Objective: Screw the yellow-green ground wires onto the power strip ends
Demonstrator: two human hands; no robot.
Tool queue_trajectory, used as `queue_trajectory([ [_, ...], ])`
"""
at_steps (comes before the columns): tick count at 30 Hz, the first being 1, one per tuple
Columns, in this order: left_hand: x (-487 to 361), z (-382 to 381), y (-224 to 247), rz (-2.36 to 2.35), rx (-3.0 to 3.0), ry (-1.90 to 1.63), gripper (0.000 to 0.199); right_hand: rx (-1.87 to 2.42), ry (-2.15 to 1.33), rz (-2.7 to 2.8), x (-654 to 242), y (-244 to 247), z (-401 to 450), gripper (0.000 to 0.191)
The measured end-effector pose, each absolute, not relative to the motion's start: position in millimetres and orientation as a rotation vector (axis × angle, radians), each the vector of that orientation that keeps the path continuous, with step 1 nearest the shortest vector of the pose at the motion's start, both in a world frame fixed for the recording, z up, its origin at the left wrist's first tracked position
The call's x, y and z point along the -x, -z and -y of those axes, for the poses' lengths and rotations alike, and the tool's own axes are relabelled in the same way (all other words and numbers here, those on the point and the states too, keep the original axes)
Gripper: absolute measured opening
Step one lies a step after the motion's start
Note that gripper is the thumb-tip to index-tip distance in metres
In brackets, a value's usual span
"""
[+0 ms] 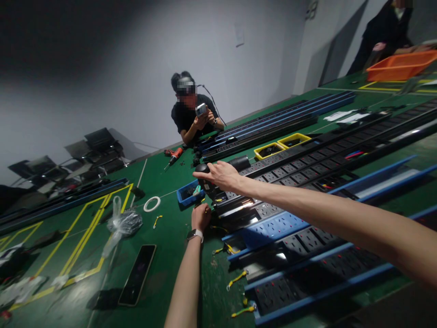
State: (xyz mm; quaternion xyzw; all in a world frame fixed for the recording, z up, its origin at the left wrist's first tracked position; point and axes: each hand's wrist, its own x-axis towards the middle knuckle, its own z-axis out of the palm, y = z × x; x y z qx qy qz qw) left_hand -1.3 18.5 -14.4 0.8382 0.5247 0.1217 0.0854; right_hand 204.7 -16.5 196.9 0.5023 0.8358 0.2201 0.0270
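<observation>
Wrapped the right hand point(223, 176) round the tool point(205, 180), above the ends of the strips point(268, 209), inward from the bench's point(170, 250) far edge. Curled the left hand point(200, 217) just beside; could not tell whether pinching anything. Judged the work under way, unfinished: saw wires point(238, 279) with free ring ends at nearer strips, and could confirm none as done.

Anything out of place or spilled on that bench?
One short yellow wire lies alone near the white ring, while similar wires sit at the ends of the power strips. No spill shows.
</observation>
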Motion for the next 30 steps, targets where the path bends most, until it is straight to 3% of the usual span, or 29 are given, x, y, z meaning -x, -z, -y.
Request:
queue_trajectory([
  [30, 4.0, -21.6, 21.9, -1.547, -2.517, -0.395, 0.021, -1.615, -0.647, -2.603, -210.0, -191.3, 13.7, 0.076],
])
